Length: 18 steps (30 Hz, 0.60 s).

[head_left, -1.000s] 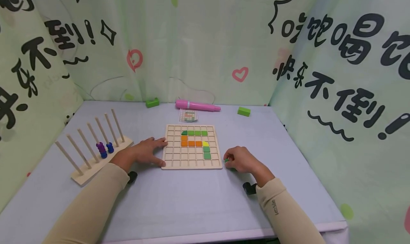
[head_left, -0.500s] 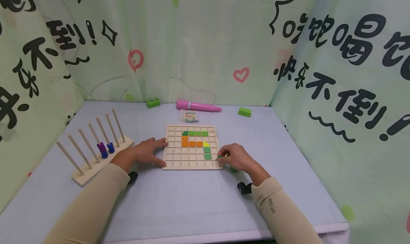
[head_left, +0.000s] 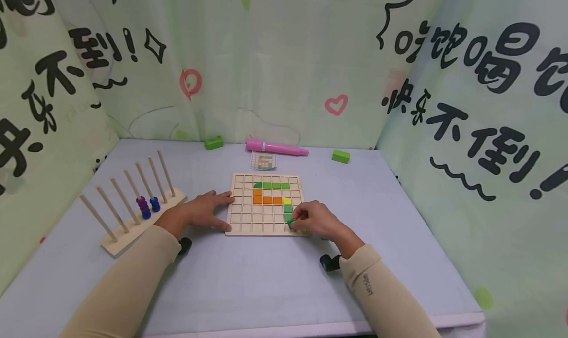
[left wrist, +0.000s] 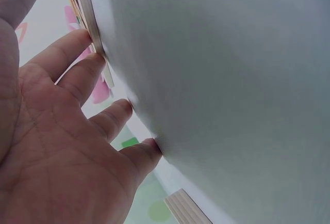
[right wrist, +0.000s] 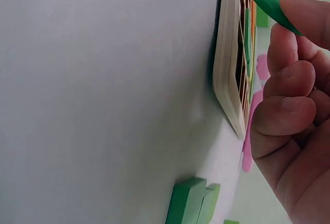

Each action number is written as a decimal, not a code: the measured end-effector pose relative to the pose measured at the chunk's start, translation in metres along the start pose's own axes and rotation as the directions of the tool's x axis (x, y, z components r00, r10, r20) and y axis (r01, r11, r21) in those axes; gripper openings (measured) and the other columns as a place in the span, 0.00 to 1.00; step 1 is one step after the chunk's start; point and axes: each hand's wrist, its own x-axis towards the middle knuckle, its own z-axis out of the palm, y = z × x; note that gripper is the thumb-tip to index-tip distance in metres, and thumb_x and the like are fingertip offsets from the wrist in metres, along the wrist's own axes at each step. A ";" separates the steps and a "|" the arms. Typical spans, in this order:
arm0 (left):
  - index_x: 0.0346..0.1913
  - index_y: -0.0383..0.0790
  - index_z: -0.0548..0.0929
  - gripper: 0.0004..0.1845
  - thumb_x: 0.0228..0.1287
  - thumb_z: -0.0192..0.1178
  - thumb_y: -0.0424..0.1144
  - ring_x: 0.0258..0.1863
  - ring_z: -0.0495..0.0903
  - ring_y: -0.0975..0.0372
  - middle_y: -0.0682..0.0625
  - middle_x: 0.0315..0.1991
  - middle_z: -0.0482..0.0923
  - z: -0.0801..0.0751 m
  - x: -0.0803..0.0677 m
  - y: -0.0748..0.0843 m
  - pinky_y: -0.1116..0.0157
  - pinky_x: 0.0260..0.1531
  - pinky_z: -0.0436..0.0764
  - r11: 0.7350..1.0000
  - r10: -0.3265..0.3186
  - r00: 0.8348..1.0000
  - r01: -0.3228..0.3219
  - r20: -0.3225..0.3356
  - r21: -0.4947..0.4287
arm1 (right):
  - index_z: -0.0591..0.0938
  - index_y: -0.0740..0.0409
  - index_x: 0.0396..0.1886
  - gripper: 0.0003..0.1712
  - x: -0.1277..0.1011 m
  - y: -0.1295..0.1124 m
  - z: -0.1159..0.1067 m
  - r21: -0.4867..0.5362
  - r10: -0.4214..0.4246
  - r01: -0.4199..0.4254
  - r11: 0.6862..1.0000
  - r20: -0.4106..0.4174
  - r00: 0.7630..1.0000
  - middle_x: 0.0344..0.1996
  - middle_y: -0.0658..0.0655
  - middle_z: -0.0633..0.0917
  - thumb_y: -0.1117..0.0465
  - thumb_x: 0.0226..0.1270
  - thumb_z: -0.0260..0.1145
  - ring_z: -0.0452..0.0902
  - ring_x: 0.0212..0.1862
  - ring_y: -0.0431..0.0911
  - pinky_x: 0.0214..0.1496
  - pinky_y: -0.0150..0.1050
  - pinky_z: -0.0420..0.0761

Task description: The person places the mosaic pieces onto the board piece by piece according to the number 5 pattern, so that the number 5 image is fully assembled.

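Observation:
A wooden grid board (head_left: 244,224) lies flat on the table, with green, orange and yellow pieces seated in some of its cells. My left hand (head_left: 201,209) rests along the board's left edge, fingers spread; in the left wrist view, fingertips (left wrist: 82,37) touch its side. Over the board's lower right, my right hand (head_left: 317,219) pinches a small green piece (right wrist: 273,10) between thumb and forefinger. That piece sits just below the column of green squares (head_left: 288,212); whether it touches the board I cannot tell. Green blocks (right wrist: 185,201) lie on the table near the right hand.
A wooden peg stand (head_left: 117,246) with purple and blue beads (head_left: 143,207) stands left of the board. Behind the board lie a small pattern card (head_left: 264,161) and a pink marker (head_left: 279,148). Light green blocks (head_left: 214,143) lie toward the back, one at right (head_left: 340,156).
From the table right of the board, my right hand has carried the green piece left, over the board's lower right cells. My left hand has stayed at the board's edge.

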 end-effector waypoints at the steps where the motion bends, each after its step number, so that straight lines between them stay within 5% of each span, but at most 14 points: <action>1: 0.81 0.52 0.63 0.54 0.55 0.77 0.60 0.83 0.43 0.38 0.50 0.85 0.50 0.000 0.001 0.000 0.32 0.76 0.51 1.000 -0.002 1.000 0.002 0.001 0.001 | 0.86 0.53 0.34 0.05 0.000 0.000 0.001 0.003 0.004 -0.004 1.000 0.003 1.000 0.30 0.51 0.83 0.61 0.65 0.75 0.76 0.37 0.45 0.38 0.37 0.75; 18: 0.81 0.52 0.63 0.53 0.55 0.77 0.60 0.83 0.43 0.38 0.50 0.85 0.51 0.001 0.002 -0.001 0.33 0.76 0.52 1.000 -0.002 1.000 0.002 -0.006 0.005 | 0.88 0.53 0.31 0.04 0.010 -0.008 0.009 -0.149 0.053 -0.053 0.987 -0.007 0.999 0.28 0.50 0.83 0.60 0.67 0.71 0.76 0.36 0.45 0.36 0.36 0.75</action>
